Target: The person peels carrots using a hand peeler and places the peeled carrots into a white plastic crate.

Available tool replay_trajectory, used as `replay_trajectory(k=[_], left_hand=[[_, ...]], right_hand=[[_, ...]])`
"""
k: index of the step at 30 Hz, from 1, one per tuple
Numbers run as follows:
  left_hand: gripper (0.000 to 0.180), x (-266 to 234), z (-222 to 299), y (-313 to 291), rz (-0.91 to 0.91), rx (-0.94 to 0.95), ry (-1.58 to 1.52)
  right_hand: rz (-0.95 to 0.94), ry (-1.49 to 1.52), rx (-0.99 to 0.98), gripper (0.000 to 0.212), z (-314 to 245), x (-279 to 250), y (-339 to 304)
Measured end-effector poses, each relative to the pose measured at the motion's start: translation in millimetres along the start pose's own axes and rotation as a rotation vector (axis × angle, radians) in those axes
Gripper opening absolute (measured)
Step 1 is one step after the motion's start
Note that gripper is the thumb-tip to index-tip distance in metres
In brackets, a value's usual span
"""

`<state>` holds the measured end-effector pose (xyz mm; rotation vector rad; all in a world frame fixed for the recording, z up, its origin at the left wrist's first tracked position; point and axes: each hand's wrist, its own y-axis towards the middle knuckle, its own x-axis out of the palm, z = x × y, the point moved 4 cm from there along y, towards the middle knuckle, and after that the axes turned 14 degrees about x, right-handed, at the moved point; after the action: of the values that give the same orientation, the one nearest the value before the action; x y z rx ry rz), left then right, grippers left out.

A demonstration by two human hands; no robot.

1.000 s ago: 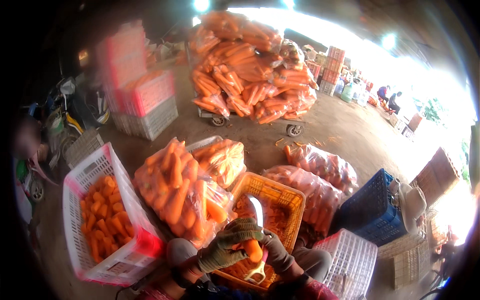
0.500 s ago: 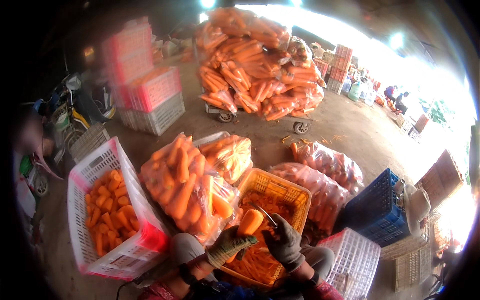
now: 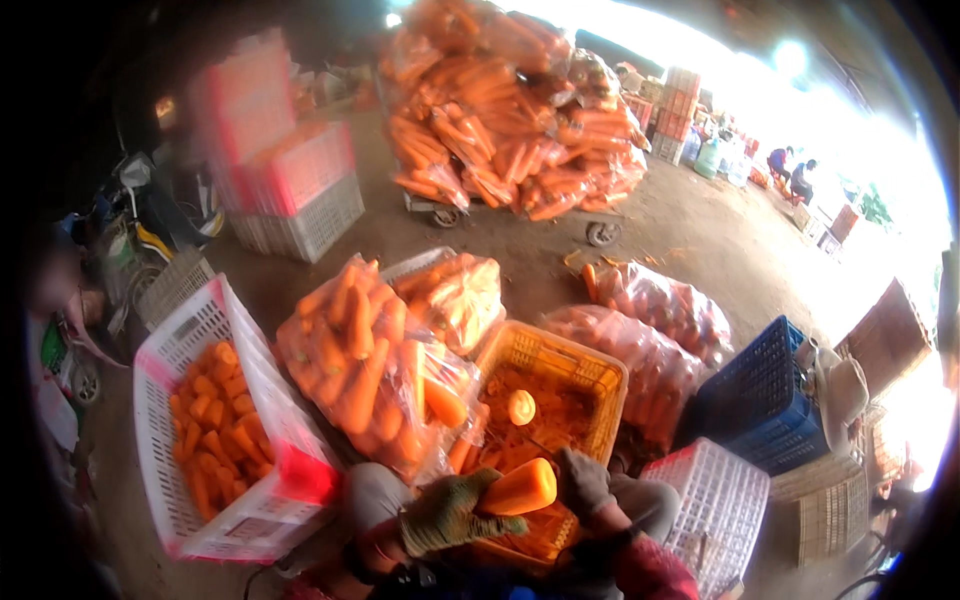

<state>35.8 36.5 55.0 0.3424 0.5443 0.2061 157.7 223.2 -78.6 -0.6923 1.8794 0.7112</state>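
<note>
Your left hand [image 3: 455, 515], gloved, is wrapped around a carrot [image 3: 518, 488], stubby, bright orange, smooth and shiny, its blunt end tilted up to the right. Your right hand [image 3: 585, 482] sits apart from the left, just beside that end; its grip you cannot tell. The carrot is over the near part of an orange crate [image 3: 560, 350] strewn with shavings [image 3: 565, 410]. Beyond stands a heap of bagged carrots [image 3: 510, 120].
</note>
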Motion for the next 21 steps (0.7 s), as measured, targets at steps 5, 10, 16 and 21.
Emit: replay_trajectory(k=[5,10,16,21], left_hand=[[0.037,2.5,-40.1,-3.4,0.248,-0.450,-0.610],[0.038,3.8,-50.8,-9.4,0.301,-0.284,-0.597],[0.028,-41.0,-21.5,-53.5,0.530,-0.606,-0.573],[0.024,-85.2,35.5,-101.9,0.735,-0.394,-1.080]], right_hand=[[-0.261,0.806,0.181,0.031,-36.6,-18.4,13.2],[-0.732,1.594,0.394,0.045,-91.7,-67.9,31.8],[-0.411,1.238,0.134,0.044,-160.5,-90.2,43.9],[0.322,0.371,-0.751,0.047,-247.0,-113.0,28.7]])
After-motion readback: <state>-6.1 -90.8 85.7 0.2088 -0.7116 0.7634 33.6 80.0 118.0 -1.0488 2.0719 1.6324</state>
